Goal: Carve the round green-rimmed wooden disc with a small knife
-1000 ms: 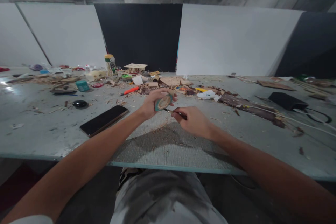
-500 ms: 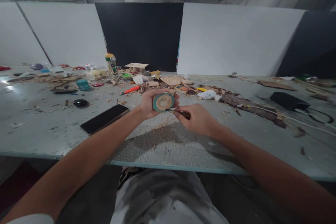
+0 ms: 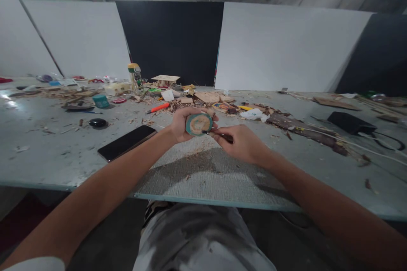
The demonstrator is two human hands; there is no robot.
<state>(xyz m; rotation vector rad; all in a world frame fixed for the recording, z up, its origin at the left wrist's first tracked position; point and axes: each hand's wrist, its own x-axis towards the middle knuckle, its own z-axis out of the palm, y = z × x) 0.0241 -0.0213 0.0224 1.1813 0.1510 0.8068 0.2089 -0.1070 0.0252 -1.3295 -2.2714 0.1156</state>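
A round wooden disc [image 3: 197,124] with a teal rim and a bare, carved-looking middle is held in my left hand [image 3: 180,125], the fingers wrapped behind it and showing at its right edge. My right hand [image 3: 238,142] is closed round the dark handle of a small carving tool [image 3: 227,137]. The tool's dark tip meets the disc's lower right rim. Both hands are above the table, with fine wood shavings [image 3: 195,159] scattered below them.
A phone [image 3: 126,142] and a black mouse [image 3: 98,123] lie to the left. Behind the hands are an orange cutter [image 3: 159,108], crumpled white tissue [image 3: 254,114] and wood scraps. Long bark [image 3: 305,129], a black box [image 3: 350,123] and a white cable occupy the right.
The tool's tip has shifted slightly right and up along the disc's lower edge. My left hand keeps the same hold, and the view has moved very little.
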